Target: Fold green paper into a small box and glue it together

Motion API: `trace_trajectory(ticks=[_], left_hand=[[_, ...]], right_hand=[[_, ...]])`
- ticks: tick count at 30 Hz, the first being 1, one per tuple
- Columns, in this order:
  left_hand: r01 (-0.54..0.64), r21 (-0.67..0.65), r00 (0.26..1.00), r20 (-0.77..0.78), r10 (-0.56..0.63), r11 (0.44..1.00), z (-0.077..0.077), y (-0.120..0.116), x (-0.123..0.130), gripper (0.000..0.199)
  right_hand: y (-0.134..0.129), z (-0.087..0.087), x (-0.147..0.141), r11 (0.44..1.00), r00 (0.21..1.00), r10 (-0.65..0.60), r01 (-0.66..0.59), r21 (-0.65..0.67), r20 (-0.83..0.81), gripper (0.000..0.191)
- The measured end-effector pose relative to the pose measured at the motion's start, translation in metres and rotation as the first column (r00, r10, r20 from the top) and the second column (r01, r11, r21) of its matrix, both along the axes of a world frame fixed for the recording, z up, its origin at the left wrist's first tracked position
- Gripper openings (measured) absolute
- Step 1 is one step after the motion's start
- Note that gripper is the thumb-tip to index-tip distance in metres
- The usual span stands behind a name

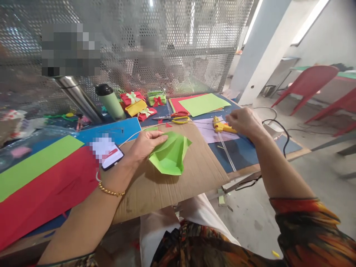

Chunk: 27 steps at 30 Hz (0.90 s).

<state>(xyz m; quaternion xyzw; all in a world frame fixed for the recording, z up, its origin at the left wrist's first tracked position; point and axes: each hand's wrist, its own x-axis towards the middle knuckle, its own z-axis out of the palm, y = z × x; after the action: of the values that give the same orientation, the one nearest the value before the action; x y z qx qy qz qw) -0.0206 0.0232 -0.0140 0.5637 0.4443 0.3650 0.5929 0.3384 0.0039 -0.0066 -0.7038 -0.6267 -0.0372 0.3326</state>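
My left hand (147, 144) pinches a folded light-green sheet of paper (174, 154) between thumb and fingers. The paper is creased into a shallow, open form, tilted above a piece of brown cardboard (200, 163). On the right my right hand (246, 124) is closed, fingers curled, beside the handle of a yellow glue gun (221, 126). Whether those fingers hold the gun's handle or the thin cord near it, I cannot tell. A clear glue stick (226, 152) lies below the gun, whose front rests over a lilac sheet (203, 129).
Scissors (180, 118) lie behind the cardboard, before green sheets (204, 104). Several small paper pieces with bows (133, 98) stand near a green bottle (109, 102) and a steel flask (79, 98). Leftward are a phone (112, 157) and red paper (55, 185). A perforated screen (178, 44) borders the table.
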Motion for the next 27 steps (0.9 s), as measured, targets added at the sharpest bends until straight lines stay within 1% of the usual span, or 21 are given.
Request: trace_trajectory(ticks=[2,3,5,7,8,10,11,15,18,22,24,27], left_hand=[[-0.011,0.033,1.0,-0.015,0.011,0.999,-0.001,0.0,-0.001,0.039],[-0.018,0.045,0.999,-0.027,0.019,0.999,-0.001,0.0,-0.001,0.037],[-0.03,0.058,0.998,-0.05,0.033,0.998,-0.001,-0.001,-0.001,0.032],[-0.038,0.06,0.998,-0.05,0.041,0.997,-0.001,-0.002,0.0,0.026],[-0.025,0.052,0.999,-0.045,0.028,0.998,0.0,-0.002,0.001,0.024],[-0.004,0.031,0.999,-0.042,0.006,1.0,0.0,-0.003,0.002,0.02],[0.0,0.023,0.999,-0.037,0.001,1.0,0.0,-0.003,0.002,0.018],[0.011,0.025,1.0,-0.012,-0.011,1.0,-0.001,-0.002,0.002,0.012],[0.056,0.044,0.998,0.002,-0.056,0.997,-0.002,-0.002,0.002,0.011],[0.096,0.073,0.995,-0.001,-0.097,0.993,-0.004,-0.002,0.002,0.015],[0.098,0.076,0.995,0.003,-0.099,0.992,-0.005,-0.002,0.002,0.015],[0.083,0.087,0.997,0.001,-0.083,0.993,-0.004,-0.002,0.003,0.014]], right_hand=[[-0.002,-0.014,0.001,0.993,0.973,-0.089,0.103,-0.059,0.212,0.028],[-0.002,-0.02,-0.001,0.985,0.945,-0.104,0.141,-0.101,0.309,0.026],[-0.002,-0.029,-0.006,0.967,0.897,-0.041,0.146,-0.207,0.441,0.021],[-0.001,-0.036,-0.01,0.95,0.875,0.012,0.141,-0.278,0.485,0.013],[0.001,-0.038,-0.011,0.941,0.871,0.027,0.143,-0.307,0.49,0.018],[0.007,-0.04,-0.011,0.917,0.871,0.048,0.156,-0.368,0.489,0.036],[0.01,-0.041,-0.01,0.9,0.872,0.054,0.169,-0.402,0.487,0.04],[0.014,-0.038,-0.006,0.831,0.87,0.07,0.22,-0.511,0.488,0.039],[0.005,-0.032,-0.009,0.808,0.859,0.089,0.234,-0.541,0.505,0.038],[-0.021,-0.025,-0.02,0.814,0.851,0.062,0.259,-0.52,0.521,0.039],[-0.035,-0.023,-0.023,0.827,0.873,0.022,0.259,-0.5,0.488,0.036],[-0.052,-0.018,-0.021,0.858,0.936,0.01,0.173,-0.484,0.353,0.017]])
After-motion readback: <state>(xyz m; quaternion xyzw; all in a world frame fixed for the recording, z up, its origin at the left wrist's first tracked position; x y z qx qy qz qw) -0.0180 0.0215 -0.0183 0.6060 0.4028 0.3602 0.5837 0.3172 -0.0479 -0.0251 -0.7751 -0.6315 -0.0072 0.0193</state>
